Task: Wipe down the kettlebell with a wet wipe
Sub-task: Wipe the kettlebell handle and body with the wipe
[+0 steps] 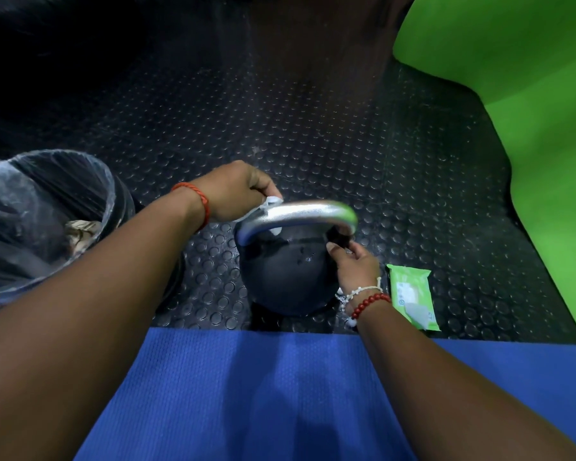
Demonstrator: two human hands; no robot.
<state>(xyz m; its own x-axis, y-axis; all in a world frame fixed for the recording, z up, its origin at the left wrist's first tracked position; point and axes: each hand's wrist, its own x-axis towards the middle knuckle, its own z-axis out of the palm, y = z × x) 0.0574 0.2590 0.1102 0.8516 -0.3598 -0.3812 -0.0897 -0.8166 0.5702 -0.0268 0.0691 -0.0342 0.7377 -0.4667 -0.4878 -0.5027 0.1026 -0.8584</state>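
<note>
A black kettlebell (281, 277) with a shiny silver handle (296, 212) stands on the studded black rubber floor, just beyond a blue mat. My left hand (235, 191) is closed on a white wet wipe (269, 204) and presses it against the handle's left end. My right hand (354, 264) rests against the kettlebell's right side, fingertips at the base of the handle's right end. A green pack of wet wipes (411, 299) lies flat on the floor just right of my right wrist.
A bin lined with a clear plastic bag (40, 221) stands at the left, with crumpled paper inside. A blue mat (280, 394) covers the near floor. A bright green mat or pad (519, 111) fills the right side.
</note>
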